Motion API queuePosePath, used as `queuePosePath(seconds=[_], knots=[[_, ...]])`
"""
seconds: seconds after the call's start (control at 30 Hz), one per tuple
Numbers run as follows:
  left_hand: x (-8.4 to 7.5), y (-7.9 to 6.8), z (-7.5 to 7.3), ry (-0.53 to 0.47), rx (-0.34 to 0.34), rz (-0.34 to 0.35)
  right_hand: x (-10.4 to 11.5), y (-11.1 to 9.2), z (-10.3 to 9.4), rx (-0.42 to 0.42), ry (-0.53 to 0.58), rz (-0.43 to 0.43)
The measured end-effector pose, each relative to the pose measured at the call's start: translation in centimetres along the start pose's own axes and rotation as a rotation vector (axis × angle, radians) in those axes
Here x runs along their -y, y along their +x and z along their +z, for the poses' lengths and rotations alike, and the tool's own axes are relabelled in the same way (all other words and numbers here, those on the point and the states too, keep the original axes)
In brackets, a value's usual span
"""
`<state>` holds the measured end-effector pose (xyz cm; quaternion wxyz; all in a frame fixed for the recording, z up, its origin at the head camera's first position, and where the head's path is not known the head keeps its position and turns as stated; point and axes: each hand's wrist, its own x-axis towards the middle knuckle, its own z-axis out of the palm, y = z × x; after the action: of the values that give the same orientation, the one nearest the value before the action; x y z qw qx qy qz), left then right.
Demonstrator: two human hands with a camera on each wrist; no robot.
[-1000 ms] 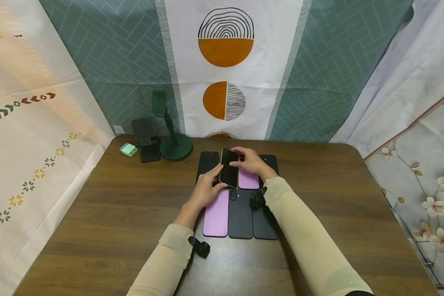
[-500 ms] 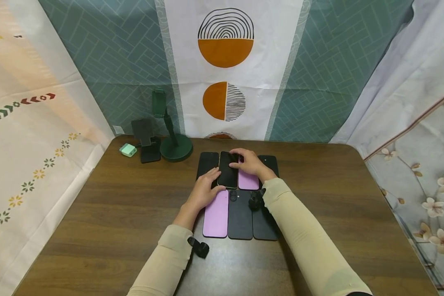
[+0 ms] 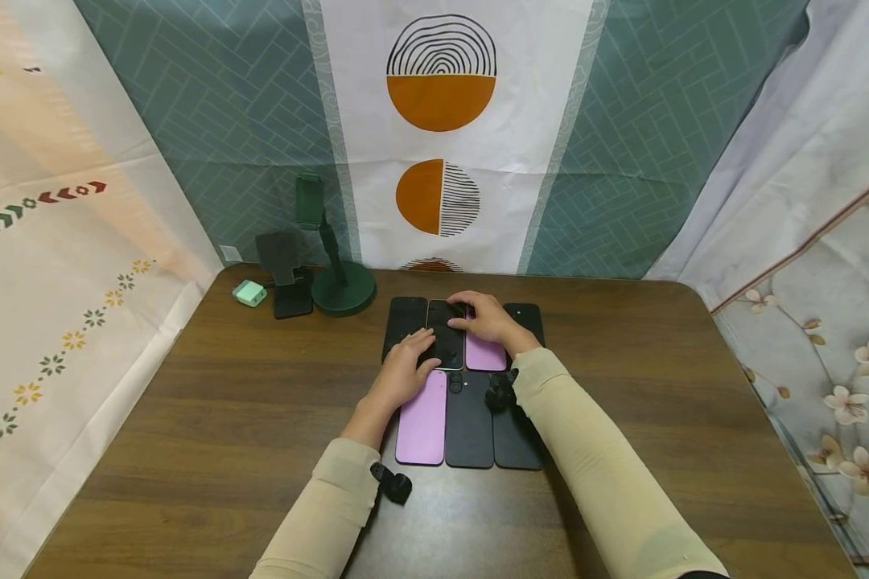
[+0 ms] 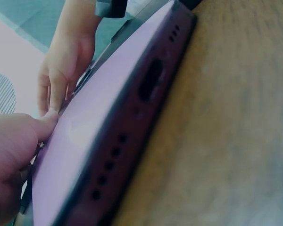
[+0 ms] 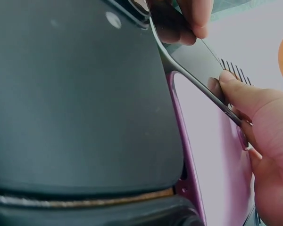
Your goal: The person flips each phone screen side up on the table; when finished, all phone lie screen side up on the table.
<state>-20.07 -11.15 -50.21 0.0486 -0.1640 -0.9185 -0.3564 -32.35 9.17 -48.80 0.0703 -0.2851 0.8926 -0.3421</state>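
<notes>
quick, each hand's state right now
Left hand: open, fingers touching the black smartphone between both hands.
Right hand: thumb on it; whether it grips cannot be told.

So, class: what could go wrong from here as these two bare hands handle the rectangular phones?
The glossy black rectangular phone lies close beside the flat lilac-pink rectangular phone, so a sideways nudge might scuff edges or shift neighbours. The right hand has its thumb on or just over that gloss, so smudges look possible.
</notes>
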Motion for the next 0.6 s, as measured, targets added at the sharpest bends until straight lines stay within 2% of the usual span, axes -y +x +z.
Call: queuePosePath(seconds=[0.3,0.6], knots=[[0.2,0.09,0.29,-0.013,-0.009,-0.001,0.07,0.0,0.18,-0.004,-0.01,0.003],[0.04,0.19,0.11,0.011,0.022,-0.016,0.25,-0.33,-0.07,-0.01,-0.009,0.032]])
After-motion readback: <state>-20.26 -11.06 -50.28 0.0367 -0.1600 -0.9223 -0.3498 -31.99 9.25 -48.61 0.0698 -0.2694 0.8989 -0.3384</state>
